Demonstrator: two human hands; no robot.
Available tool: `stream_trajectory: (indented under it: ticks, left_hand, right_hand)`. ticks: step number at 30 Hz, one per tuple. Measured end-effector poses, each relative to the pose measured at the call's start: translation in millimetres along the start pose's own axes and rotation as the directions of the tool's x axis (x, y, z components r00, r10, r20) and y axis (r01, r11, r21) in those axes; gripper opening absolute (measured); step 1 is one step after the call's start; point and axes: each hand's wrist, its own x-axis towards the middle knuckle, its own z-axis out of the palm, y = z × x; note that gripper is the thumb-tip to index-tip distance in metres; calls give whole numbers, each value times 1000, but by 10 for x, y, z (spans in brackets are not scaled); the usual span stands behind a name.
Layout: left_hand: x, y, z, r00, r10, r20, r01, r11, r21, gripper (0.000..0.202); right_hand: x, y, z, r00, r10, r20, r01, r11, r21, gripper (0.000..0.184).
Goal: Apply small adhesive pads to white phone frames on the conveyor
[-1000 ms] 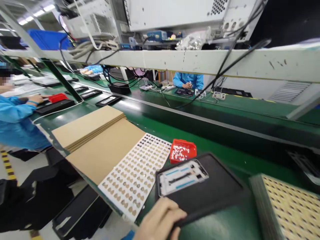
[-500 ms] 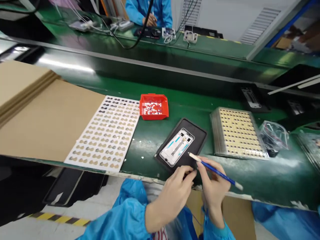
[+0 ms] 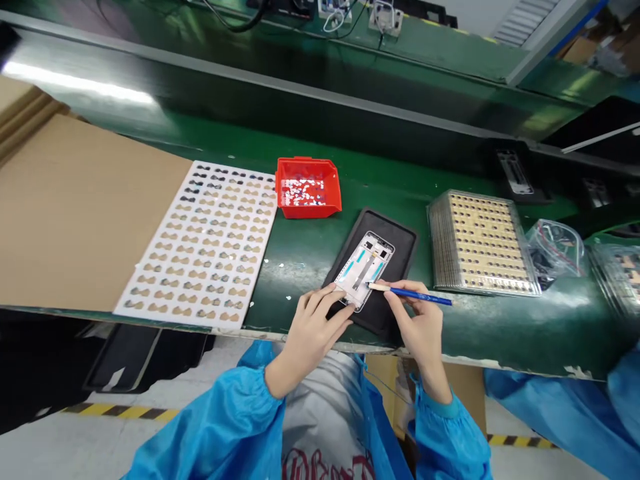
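A silver-white phone frame [image 3: 359,270] with blue strips lies tilted in a black tray [image 3: 403,248] near the bench's front edge. My left hand [image 3: 320,323] rests its outstretched fingers on the frame's lower end. Pinched in my right hand [image 3: 419,327] is a slim blue pen-like tool [image 3: 415,293] with a white front section. Its dark tip is over the lower middle of the frame; whether it touches is too small to tell. Left of the tray lies a white sheet [image 3: 200,250] with rows of tan and dark bow-shaped pieces. A red bin [image 3: 309,211] holds small white bits.
Brown cardboard [image 3: 75,213] covers the left of the bench. On the right stand stacked clear trays [image 3: 487,243] with yellowish contents and a clear plastic bag [image 3: 555,247]. Another black tray [image 3: 530,180] sits behind them. A blue sleeve [image 3: 545,400] shows at the lower right.
My left hand has moved from beside my right hand onto the frame's lower end, its fingers spreading. The tool's tip has moved over the frame. The view has tilted down.
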Motion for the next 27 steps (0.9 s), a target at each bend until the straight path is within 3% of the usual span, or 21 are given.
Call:
stream_trajectory:
  ticks: [4, 10, 22, 27]
  left_hand:
    - [89, 153, 109, 997, -42, -69, 48, 996, 77, 17]
    - [144, 168, 125, 998, -35, -48, 39, 996, 79, 18]
    - [199, 80, 12, 999, 0, 37, -1, 1000, 31, 25]
    - [276, -45, -1, 988, 100, 118, -104, 994, 32, 30]
  right_hand:
    - [-36, -44, -79, 992, -94, 87, 100, 992, -78, 2]
    - [-164, -43, -82, 952, -275, 136, 302, 921, -247, 14]
    - [-136, -169, -56, 885, -373, 278, 465, 719, -517, 9]
    - [-112, -238, -32, 879, -349, 323, 476, 675, -564, 10]
